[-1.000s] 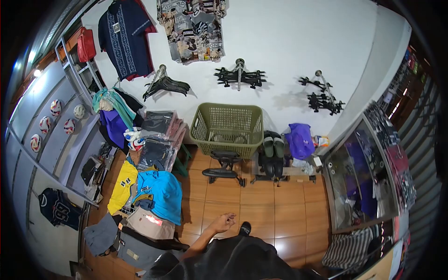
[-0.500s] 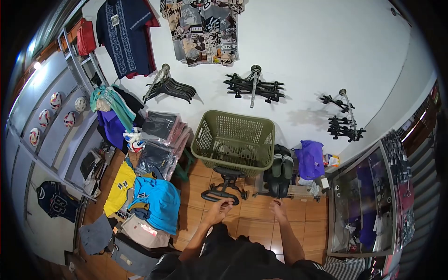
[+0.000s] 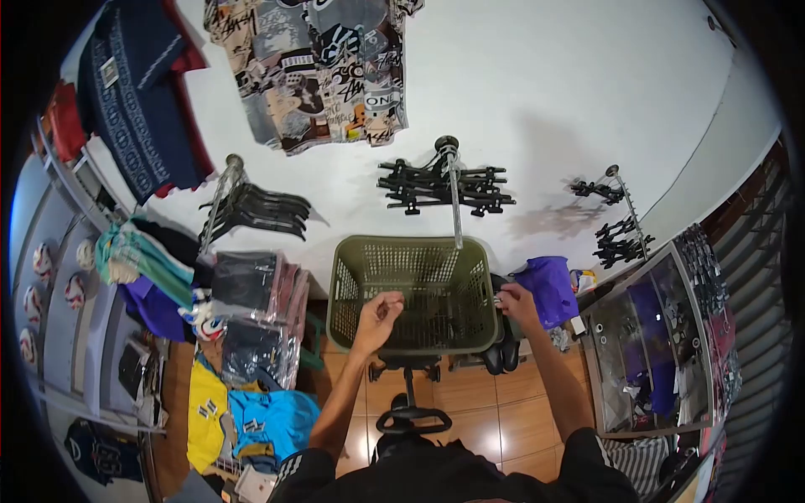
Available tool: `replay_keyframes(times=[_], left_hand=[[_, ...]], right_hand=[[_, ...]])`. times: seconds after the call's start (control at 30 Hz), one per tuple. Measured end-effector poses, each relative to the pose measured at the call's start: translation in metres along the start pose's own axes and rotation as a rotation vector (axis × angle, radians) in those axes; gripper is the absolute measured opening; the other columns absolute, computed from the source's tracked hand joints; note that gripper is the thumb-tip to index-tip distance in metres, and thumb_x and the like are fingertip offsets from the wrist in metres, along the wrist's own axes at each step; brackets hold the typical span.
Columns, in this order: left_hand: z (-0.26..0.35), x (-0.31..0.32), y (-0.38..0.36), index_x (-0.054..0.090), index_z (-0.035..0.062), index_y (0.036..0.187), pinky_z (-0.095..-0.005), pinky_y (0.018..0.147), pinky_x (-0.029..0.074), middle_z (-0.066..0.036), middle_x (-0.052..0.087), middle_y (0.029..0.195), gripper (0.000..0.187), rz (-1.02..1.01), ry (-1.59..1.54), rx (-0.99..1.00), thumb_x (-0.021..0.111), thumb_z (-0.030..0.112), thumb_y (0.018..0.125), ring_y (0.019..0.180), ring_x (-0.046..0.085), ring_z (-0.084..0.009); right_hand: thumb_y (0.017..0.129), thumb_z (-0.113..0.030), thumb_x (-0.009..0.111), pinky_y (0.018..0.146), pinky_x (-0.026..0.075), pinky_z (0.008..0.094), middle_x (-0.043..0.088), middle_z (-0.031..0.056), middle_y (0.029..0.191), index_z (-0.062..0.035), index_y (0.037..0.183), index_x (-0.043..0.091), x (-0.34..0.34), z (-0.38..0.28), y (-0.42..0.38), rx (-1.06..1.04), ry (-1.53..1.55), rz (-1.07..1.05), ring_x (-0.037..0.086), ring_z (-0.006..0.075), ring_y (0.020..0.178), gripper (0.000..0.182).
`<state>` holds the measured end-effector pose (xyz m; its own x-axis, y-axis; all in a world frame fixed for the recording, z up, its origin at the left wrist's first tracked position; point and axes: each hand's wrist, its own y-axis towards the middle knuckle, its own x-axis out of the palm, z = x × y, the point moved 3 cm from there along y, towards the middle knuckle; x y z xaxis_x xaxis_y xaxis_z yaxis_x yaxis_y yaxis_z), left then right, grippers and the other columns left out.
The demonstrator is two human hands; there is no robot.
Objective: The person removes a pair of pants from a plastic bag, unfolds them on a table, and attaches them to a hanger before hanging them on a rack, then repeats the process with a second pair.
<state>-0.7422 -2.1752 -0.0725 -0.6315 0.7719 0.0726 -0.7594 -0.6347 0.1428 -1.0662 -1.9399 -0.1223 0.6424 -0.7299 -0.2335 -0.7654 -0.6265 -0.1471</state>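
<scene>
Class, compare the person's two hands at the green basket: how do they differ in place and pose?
The left hand hovers over the basket's open middle, fingers curled loosely; the right hand sits at the basket's right rim, fingers pinched near its edge. The left hand is lower in view, the right slightly higher. Both are bare and reach forward.

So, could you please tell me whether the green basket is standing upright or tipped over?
Upright: the green basket sits on a stool with its open top facing up. Right hand is at its rim.

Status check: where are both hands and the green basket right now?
Left hand curled over the green basket, empty. Right hand at the basket's right rim, grip unclear. Basket sits on a stool; hanger rack just behind.
</scene>
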Motion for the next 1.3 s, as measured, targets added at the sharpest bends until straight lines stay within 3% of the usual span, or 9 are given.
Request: replay_keyframes(times=[0.1,0.2,0.3,0.43,0.57,0.6,0.8,1.1,1.3], left_hand=[[-0.008,-0.018,0.074,0.063,-0.003,0.119,-0.0267,0.095,0.048,-0.005,0.068,0.113,0.025,0.049,-0.018,0.062,0.065,0.013,0.1,0.105,0.061,-0.0116],[-0.034,-0.03,0.143,0.056,0.0002,0.129,-0.0271,0.083,0.051,-0.006,0.065,0.117,0.038,0.122,0.003,0.048,0.069,0.016,0.097,0.101,0.062,-0.0122],[-0.039,-0.035,0.192,0.046,0.0015,0.14,-0.0278,0.078,0.052,-0.012,0.062,0.12,0.054,0.231,-0.058,-0.093,0.072,0.016,0.095,0.094,0.063,-0.0152],[-0.043,-0.03,0.235,0.037,0.0054,0.148,-0.0247,0.069,0.051,-0.012,0.063,0.118,0.065,0.277,-0.225,-0.135,0.071,0.023,0.096,0.093,0.066,-0.0137],[-0.049,-0.026,0.259,0.054,0.0065,0.129,-0.0246,0.07,0.055,-0.007,0.066,0.103,0.041,0.206,-0.412,-0.16,0.069,0.031,0.099,0.086,0.066,-0.013],[-0.045,-0.022,0.258,0.062,0.0077,0.107,-0.0242,0.067,0.057,-0.003,0.065,0.088,0.028,0.243,-0.415,-0.138,0.066,0.035,0.1,0.079,0.066,-0.0115],[-0.034,-0.013,0.256,0.058,0.0096,0.082,-0.0241,0.06,0.055,0.002,0.053,0.071,0.035,0.202,-0.345,-0.093,0.061,0.038,0.102,0.064,0.06,-0.0077],[-0.002,-0.004,0.244,0.052,0.0078,0.085,-0.0233,0.058,0.048,0.003,0.048,0.07,0.038,0.156,-0.268,0.052,0.056,0.04,0.105,0.061,0.053,-0.0064],[0.008,0.014,0.195,0.049,0.0066,0.083,-0.026,0.058,0.045,0.002,0.045,0.067,0.038,0.109,-0.158,0.051,0.054,0.035,0.107,0.059,0.051,-0.0077]], right_hand=[[0.094,-0.017,0.068,0.06,0.054,0.0267,0.07,0.0071,0.092,-0.0019,0.128,0.059,0.009,-0.056,0.052,-0.018,-0.012,0.098,0.07,0.0158,0.079,0.038],[0.092,-0.024,0.071,0.071,0.056,0.0353,0.063,0.0167,0.126,-0.0067,0.151,0.034,0.014,-0.101,0.094,-0.032,0.081,0.213,0.07,0.0237,0.092,0.072],[0.091,-0.029,0.071,0.08,0.057,0.0405,0.054,0.0189,0.141,-0.0082,0.157,0.019,0.018,-0.137,0.123,0.008,0.203,0.324,0.069,0.0285,0.103,0.087],[0.093,-0.028,0.069,0.084,0.058,0.0426,0.054,0.0185,0.141,-0.0069,0.157,0.021,0.021,-0.149,0.151,0.02,0.266,0.298,0.068,0.0311,0.108,0.082],[0.095,-0.027,0.067,0.084,0.058,0.042,0.059,0.017,0.135,-0.0051,0.149,0.034,0.024,-0.149,0.16,0.046,0.291,0.28,0.07,0.0305,0.105,0.067],[0.096,-0.027,0.067,0.083,0.059,0.0415,0.06,0.0166,0.133,-0.0049,0.146,0.038,0.024,-0.148,0.162,0.049,0.287,0.284,0.07,0.0302,0.104,0.062],[0.097,-0.029,0.065,0.078,0.06,0.0381,0.066,0.0138,0.119,-0.005,0.141,0.042,0.029,-0.149,0.145,0.02,0.373,0.319,0.073,0.0294,0.095,0.055],[0.1,-0.025,0.063,0.074,0.059,0.0388,0.065,0.0163,0.117,-0.0048,0.145,0.038,0.027,-0.153,0.123,-0.066,0.429,0.379,0.074,0.0296,0.092,0.056],[0.102,-0.033,0.058,0.074,0.058,0.0383,0.063,0.0134,0.113,-0.0046,0.144,0.04,0.019,-0.116,0.061,-0.017,0.5,0.49,0.073,0.028,0.09,0.053]])
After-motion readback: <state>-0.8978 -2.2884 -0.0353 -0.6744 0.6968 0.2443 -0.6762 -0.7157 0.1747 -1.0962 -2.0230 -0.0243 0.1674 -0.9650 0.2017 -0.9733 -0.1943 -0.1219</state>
